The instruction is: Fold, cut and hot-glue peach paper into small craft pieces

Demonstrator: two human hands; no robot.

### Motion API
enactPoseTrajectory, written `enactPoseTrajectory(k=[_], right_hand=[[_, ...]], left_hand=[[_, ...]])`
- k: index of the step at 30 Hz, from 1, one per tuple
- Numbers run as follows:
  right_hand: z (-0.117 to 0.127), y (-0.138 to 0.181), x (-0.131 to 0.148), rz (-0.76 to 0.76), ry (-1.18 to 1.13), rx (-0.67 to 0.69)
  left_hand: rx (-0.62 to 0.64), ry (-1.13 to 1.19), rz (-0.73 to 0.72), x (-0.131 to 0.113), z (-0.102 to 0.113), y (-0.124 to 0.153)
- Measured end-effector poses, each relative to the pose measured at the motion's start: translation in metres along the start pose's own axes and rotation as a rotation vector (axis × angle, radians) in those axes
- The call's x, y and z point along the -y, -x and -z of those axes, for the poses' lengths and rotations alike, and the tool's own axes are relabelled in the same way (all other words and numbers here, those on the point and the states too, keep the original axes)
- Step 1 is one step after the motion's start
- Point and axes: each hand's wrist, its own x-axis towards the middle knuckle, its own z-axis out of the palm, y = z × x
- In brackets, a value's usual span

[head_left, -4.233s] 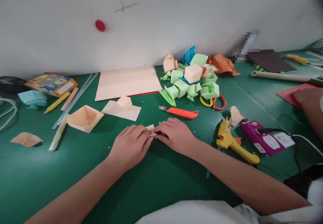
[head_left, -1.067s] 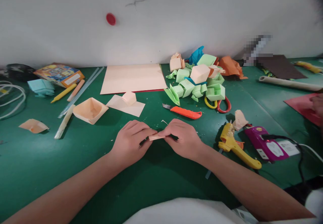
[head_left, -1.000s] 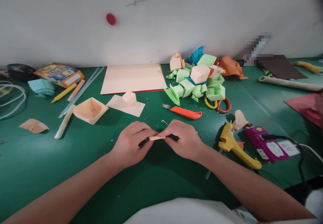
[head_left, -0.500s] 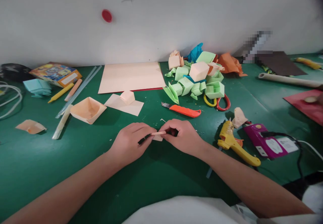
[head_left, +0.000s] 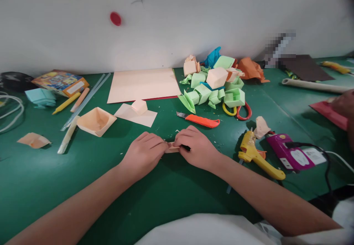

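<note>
A small folded piece of peach paper (head_left: 173,149) is pinched between my two hands, low over the green table (head_left: 155,193). My left hand (head_left: 145,151) grips its left end, fingers closed. Its right end is in my right hand (head_left: 195,145), with the thumb and fingers bent over it; much of the paper is hidden by the fingers. Just beyond my hands lies an orange utility knife (head_left: 203,121) with its blade out. A flat peach sheet (head_left: 143,117) with a small folded paper box (head_left: 139,107) on it sits beyond my left hand.
An open peach paper box (head_left: 96,121) stands at left. Folded green paper pieces (head_left: 203,93) are heaped at the back beside scissors (head_left: 243,111). A yellow glue gun (head_left: 257,156) and a purple power strip (head_left: 284,153) with cables lie right. Another person's hand (head_left: 344,107) is at far right.
The paper has turned in my fingers: its thin edge faced me before, and now a wider folded face shows. The other person's hand has come further into view at right.
</note>
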Motion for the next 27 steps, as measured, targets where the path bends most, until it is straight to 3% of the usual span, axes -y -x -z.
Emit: enactPoseTrajectory(k=[4, 11, 20, 27], right_hand=[[0.001, 0.001, 0.002, 0.005, 0.070, 0.047], [0.012, -0.001, 0.009, 0.027, -0.014, 0.146], [0.012, 0.006, 0.009, 0.001, 0.036, 0.201], [0.014, 0.007, 0.013, -0.001, 0.078, 0.199]], left_hand=[[0.046, -0.064, -0.049, -0.002, 0.003, -0.001], [0.100, -0.136, -0.099, -0.005, 0.003, 0.003], [0.120, -0.021, -0.087, -0.005, 0.008, 0.004], [0.223, 0.098, -0.020, -0.005, 0.016, 0.004]])
